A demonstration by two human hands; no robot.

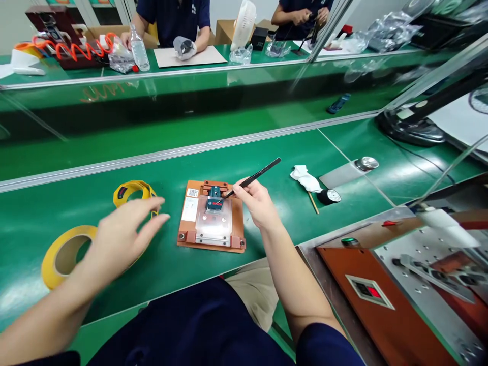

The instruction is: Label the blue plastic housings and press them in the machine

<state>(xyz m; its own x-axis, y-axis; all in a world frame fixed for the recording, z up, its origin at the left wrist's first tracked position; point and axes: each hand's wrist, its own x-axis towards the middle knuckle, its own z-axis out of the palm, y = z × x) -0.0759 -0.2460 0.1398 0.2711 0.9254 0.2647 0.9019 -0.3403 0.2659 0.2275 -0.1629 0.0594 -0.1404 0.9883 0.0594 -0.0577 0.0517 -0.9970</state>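
Right hand (pixel 257 204) grasps black tweezers (pixel 263 172), tips at teal block (pixel 215 203) on brown fixture (pixel 238 216), near front edge of table (pixel 183 170). Left hand (pixel 121 231) released, fingers parted, beside yellow tape roll (pixel 49 263).

Green workbench (pixel 171 173) bordered by metal rail (pixel 171 151); second bench (pixel 91 73) seen beyond, backed by pale wall (pixel 224 10); glare (pixel 9 292) noted at lower left.

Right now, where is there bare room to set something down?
Bare green tabletop shows between the right hand and thin wooden stick, and between the flat brown fixture and silver metal rail. It's crowded around the left hand and two yellow tape rolls.
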